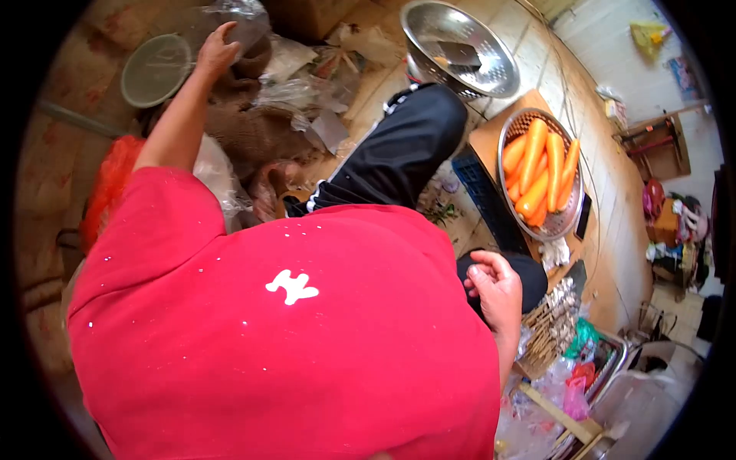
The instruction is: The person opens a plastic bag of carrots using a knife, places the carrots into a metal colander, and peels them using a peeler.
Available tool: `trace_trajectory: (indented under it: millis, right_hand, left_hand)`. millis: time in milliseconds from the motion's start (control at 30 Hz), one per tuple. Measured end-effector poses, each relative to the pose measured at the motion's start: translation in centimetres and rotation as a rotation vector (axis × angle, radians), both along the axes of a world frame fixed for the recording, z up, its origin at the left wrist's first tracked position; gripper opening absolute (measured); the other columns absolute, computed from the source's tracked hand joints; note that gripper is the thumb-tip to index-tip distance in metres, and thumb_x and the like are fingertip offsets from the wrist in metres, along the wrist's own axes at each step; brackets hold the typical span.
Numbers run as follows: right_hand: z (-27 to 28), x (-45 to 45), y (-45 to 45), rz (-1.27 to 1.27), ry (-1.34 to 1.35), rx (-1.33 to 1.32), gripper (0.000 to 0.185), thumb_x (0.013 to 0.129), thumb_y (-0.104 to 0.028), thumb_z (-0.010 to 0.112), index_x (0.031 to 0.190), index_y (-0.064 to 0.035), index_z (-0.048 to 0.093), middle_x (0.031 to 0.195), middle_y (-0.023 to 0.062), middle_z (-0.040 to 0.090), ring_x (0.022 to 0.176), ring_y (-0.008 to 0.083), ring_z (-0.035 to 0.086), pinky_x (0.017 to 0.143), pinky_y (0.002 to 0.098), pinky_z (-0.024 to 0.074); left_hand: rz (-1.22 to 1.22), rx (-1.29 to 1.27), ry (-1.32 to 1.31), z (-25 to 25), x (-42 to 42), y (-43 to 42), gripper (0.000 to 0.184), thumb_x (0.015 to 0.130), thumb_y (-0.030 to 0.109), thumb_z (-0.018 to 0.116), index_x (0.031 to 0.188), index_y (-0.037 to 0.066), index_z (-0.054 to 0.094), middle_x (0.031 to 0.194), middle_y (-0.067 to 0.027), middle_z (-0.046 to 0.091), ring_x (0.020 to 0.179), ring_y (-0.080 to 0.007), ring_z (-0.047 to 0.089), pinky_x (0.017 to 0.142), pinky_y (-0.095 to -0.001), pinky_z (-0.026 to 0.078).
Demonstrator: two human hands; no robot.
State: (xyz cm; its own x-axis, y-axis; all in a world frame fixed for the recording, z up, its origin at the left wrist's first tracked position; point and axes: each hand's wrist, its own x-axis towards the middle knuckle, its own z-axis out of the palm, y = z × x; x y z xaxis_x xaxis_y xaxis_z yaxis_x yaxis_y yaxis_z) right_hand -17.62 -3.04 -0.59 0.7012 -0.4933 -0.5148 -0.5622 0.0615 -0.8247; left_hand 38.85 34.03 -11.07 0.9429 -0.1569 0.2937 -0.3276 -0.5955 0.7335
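Note:
My left hand (218, 52) is stretched out at the upper left, its fingers apart beside a clear plastic bag (247, 29). Whether the fingertips touch the plastic, I cannot tell. Just left of that hand is a round, pale translucent lid or tub (156, 70). My right hand (497, 293) hovers by or rests on my dark-trousered knee, loosely curled, with nothing visible in it. Above it, a metal colander (576, 208) holds several peeled-looking carrots (534, 157).
A larger steel colander (494, 50) with a dark flat blade-like object (460, 55) stands at the top. Beneath the carrots are a cardboard piece (486, 140) and a blue crate (491, 195). Brown sacking (249, 123), a red mesh bag (111, 180) and a bundle of sticks (548, 326) lie around.

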Motion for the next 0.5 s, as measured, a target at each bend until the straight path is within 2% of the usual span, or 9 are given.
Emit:
trace_trajectory:
  millis: [67, 167, 200, 267, 300, 333, 400, 467, 500]
  right_hand:
    - [0.3, 0.0, -0.2, -0.028, 0.024, 0.004, 0.028, 0.085, -0.011, 0.065, 0.11, -0.0002, 0.06, 0.083, 0.0019, 0.062, 0.071, 0.0072, 0.058, 0.059, 0.0201, 0.0458]
    - [-0.7, -0.3, -0.7, -0.029, 0.022, 0.016, 0.028, 0.085, -0.013, 0.065, 0.11, -0.0012, 0.06, 0.083, 0.002, 0.063, 0.07, 0.0071, 0.058, 0.059, 0.0213, 0.0466]
    - [-1.0, -0.4, -0.7, -0.035, 0.017, 0.03, 0.028, 0.085, -0.014, 0.065, 0.11, -0.0009, 0.06, 0.083, 0.0023, 0.063, 0.07, 0.0074, 0.058, 0.058, 0.0218, 0.0467]
    - [-1.7, -0.5, -1.0, -0.058, 0.015, 0.066, 0.028, 0.085, -0.015, 0.065, 0.109, -0.0005, 0.061, 0.082, 0.003, 0.064, 0.068, 0.0078, 0.058, 0.058, 0.0225, 0.0468]
    - [-2.0, -0.5, -1.2, -0.064, 0.037, 0.057, 0.028, 0.085, -0.016, 0.065, 0.108, 0.0, 0.061, 0.08, 0.0031, 0.063, 0.067, 0.0078, 0.058, 0.056, 0.0223, 0.0465]
    - [-2.3, -0.6, -1.6, -0.085, 0.047, 0.057, 0.028, 0.085, -0.016, 0.065, 0.108, 0.0, 0.061, 0.08, 0.0031, 0.063, 0.067, 0.0078, 0.058, 0.056, 0.0223, 0.0465]
    - [-2.8, -0.8, -2.7, -0.07, 0.079, 0.034, 0.027, 0.085, -0.015, 0.064, 0.107, 0.0003, 0.061, 0.078, 0.0029, 0.063, 0.066, 0.0076, 0.058, 0.055, 0.0224, 0.0462]
    - [-3.6, -1.6, -4.5, -0.108, 0.08, 0.012, 0.026, 0.085, -0.014, 0.064, 0.106, 0.0008, 0.062, 0.076, 0.0032, 0.063, 0.063, 0.0081, 0.058, 0.053, 0.023, 0.0459]
    - [-3.8, -2.0, -5.6, -0.124, 0.105, -0.017, 0.026, 0.085, -0.014, 0.064, 0.105, 0.0011, 0.062, 0.076, 0.0037, 0.063, 0.063, 0.0085, 0.058, 0.053, 0.0233, 0.0461]
  left_hand:
    - [0.012, 0.644, -0.105, -2.3, 3.7, 0.6, 0.068, 0.074, 0.022, 0.066, 0.135, 0.003, 0.045, 0.125, -0.019, 0.058, 0.116, -0.0302, 0.056, 0.096, -0.0374, 0.045]
    - [0.099, 0.79, 0.173, -5.2, 10.6, 4.1, 0.073, 0.074, 0.021, 0.065, 0.14, 0.005, 0.038, 0.129, -0.0205, 0.055, 0.12, -0.0328, 0.053, 0.1, -0.0388, 0.042]
    - [0.074, 0.772, 0.124, -4.5, 11.3, 4.7, 0.066, 0.077, 0.023, 0.06, 0.138, 0.005, 0.042, 0.127, -0.0208, 0.056, 0.119, -0.0332, 0.053, 0.098, -0.0388, 0.043]
    - [0.203, 0.663, 0.143, -3.1, 12.3, 3.5, 0.043, 0.082, 0.027, 0.049, 0.115, 0.004, 0.061, 0.112, -0.0216, 0.064, 0.108, -0.0364, 0.059, 0.091, -0.0404, 0.046]
    - [0.165, 0.766, 0.071, -0.7, 10.5, 1.3, 0.036, 0.081, 0.028, 0.05, 0.105, 0.006, 0.066, 0.104, -0.0207, 0.066, 0.102, -0.0363, 0.062, 0.088, -0.0415, 0.047]
    - [0.137, 0.709, 0.0, 0.6, 8.5, -1.1, 0.035, 0.081, 0.031, 0.052, 0.102, 0.007, 0.067, 0.098, -0.018, 0.068, 0.093, -0.0303, 0.065, 0.081, -0.039, 0.049]
    - [-0.005, 0.49, 0.189, 1.9, 6.7, -6.1, 0.031, 0.083, 0.031, 0.057, 0.097, 0.005, 0.067, 0.083, -0.0106, 0.068, 0.077, -0.0183, 0.064, 0.068, -0.0311, 0.048]
    - [-0.291, 0.068, 0.289, 2.8, 3.0, -12.3, 0.023, 0.087, 0.025, 0.059, 0.096, 0.005, 0.066, 0.074, -0.0009, 0.06, 0.067, -0.0074, 0.055, 0.06, -0.0226, 0.042]
    - [-0.379, -0.086, 0.307, 3.7, 0.3, -16.1, 0.019, 0.088, 0.021, 0.06, 0.096, 0.005, 0.065, 0.074, 0.001, 0.059, 0.066, -0.0064, 0.054, 0.06, -0.0211, 0.041]
